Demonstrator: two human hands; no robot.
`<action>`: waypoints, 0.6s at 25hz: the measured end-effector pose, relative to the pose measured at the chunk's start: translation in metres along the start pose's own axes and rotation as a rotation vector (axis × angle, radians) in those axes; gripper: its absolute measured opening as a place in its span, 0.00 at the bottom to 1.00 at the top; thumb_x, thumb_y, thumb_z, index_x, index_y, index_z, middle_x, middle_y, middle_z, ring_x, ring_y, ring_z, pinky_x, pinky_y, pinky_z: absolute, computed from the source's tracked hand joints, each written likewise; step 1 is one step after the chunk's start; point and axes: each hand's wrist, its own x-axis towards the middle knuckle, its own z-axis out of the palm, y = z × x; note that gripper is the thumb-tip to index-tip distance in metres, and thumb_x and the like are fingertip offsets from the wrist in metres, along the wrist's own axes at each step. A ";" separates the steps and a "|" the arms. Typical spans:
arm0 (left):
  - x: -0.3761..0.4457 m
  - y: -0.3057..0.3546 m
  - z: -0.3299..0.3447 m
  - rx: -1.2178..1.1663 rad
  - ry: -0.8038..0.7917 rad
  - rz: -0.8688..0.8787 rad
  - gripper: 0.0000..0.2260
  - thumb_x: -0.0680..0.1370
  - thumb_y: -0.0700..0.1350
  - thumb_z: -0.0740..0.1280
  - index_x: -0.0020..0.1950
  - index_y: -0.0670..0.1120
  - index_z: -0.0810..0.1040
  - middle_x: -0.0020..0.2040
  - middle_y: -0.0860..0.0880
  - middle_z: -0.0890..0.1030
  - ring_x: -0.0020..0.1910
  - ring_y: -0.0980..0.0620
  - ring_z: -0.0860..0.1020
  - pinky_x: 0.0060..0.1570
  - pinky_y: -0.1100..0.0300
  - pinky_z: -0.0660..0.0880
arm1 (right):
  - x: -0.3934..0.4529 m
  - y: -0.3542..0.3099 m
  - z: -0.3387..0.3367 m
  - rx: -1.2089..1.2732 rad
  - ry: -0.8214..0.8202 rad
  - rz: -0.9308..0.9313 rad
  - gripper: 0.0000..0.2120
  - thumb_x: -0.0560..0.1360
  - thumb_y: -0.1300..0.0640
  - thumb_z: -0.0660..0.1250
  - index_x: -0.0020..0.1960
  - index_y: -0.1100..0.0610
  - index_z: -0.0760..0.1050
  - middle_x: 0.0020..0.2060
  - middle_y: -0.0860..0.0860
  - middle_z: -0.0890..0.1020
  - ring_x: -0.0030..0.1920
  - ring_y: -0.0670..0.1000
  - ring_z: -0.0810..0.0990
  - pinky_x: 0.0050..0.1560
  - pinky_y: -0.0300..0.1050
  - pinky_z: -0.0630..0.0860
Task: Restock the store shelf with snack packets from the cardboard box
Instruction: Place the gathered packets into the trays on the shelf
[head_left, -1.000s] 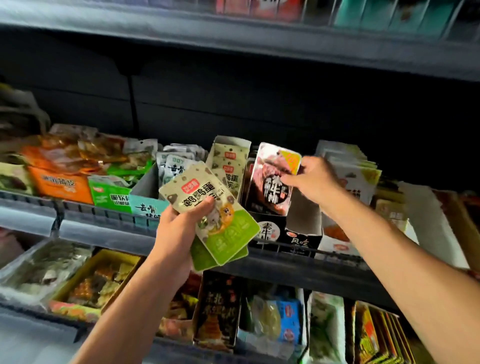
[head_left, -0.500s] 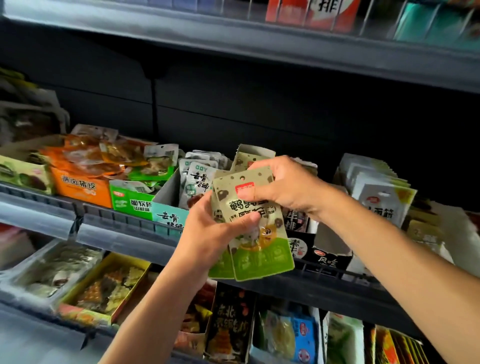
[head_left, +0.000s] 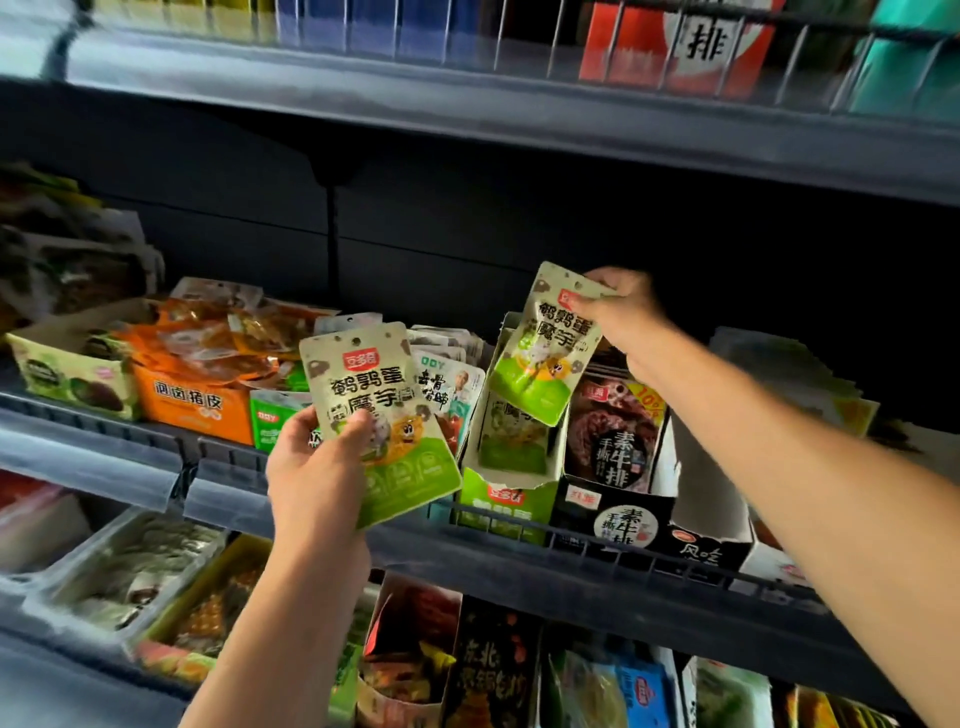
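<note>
My left hand (head_left: 317, 467) grips a small stack of beige-and-green snack packets (head_left: 382, 415) in front of the middle shelf. My right hand (head_left: 621, 306) pinches the top of one matching packet (head_left: 545, 348) and holds it upright over a green-and-white display carton (head_left: 506, 499) on the shelf. Another packet of the same kind stands inside that carton. The cardboard box is out of view.
The middle shelf (head_left: 519, 535) has a low wire rail along its front. An orange carton (head_left: 192, 405) sits left, a dark carton (head_left: 618, 514) right of the green one. More packets fill the lower shelf (head_left: 156, 587). An upper shelf (head_left: 467, 109) hangs overhead.
My right hand has taken one packet off the stack in my left hand and lifted it up and to the right over the green carton. The view has tilted up slightly.
</note>
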 end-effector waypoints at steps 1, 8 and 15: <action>0.001 0.001 0.000 -0.005 -0.007 -0.003 0.14 0.77 0.42 0.71 0.63 0.47 0.77 0.53 0.46 0.85 0.48 0.44 0.85 0.50 0.42 0.81 | 0.000 0.004 0.004 -0.095 -0.051 -0.017 0.15 0.76 0.62 0.71 0.61 0.60 0.76 0.57 0.54 0.80 0.49 0.49 0.77 0.37 0.31 0.71; -0.010 -0.003 0.008 0.080 -0.135 0.028 0.08 0.78 0.40 0.71 0.51 0.53 0.78 0.48 0.48 0.86 0.45 0.47 0.86 0.47 0.45 0.82 | -0.010 0.030 0.033 -1.117 -0.170 -0.451 0.07 0.76 0.51 0.71 0.48 0.50 0.73 0.44 0.47 0.78 0.50 0.52 0.77 0.60 0.50 0.65; -0.015 -0.011 0.013 0.169 -0.396 0.058 0.08 0.77 0.37 0.69 0.55 0.46 0.78 0.45 0.46 0.87 0.45 0.45 0.86 0.43 0.48 0.83 | -0.056 -0.016 0.024 -0.162 -0.771 -0.181 0.15 0.72 0.51 0.75 0.56 0.52 0.79 0.48 0.50 0.84 0.42 0.50 0.83 0.36 0.42 0.77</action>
